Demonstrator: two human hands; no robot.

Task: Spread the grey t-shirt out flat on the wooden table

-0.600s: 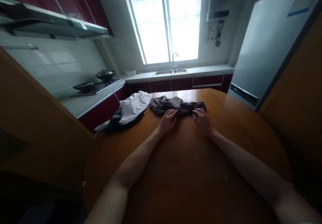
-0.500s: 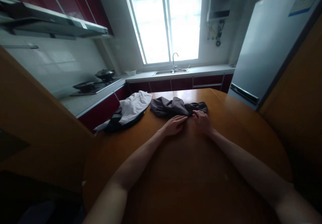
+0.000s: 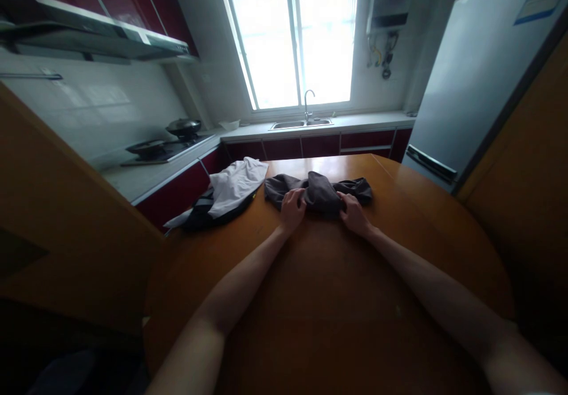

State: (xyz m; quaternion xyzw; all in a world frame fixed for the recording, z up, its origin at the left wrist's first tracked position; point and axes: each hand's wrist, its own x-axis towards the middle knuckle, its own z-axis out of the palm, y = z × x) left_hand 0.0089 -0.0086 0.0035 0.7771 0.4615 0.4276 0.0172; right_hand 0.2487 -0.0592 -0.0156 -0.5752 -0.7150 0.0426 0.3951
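A crumpled dark grey garment point(image 3: 318, 190) lies at the far side of the round wooden table point(image 3: 337, 300). My left hand point(image 3: 291, 209) is closed on its near edge left of the middle. My right hand point(image 3: 354, 213) is closed on the same edge a little to the right. Between the two hands a fold of the cloth bulges up. Both forearms stretch across the tabletop.
A white and black garment point(image 3: 224, 195) hangs over the table's far left edge. Behind stand a counter with a stove and pans point(image 3: 165, 145), a sink point(image 3: 302, 124) under the window, and a grey fridge point(image 3: 470, 81) at the right.
My left hand slid right along the cloth, then came back left. Both hands have closed on the near edge of the dark garment and bunched it into a raised fold.
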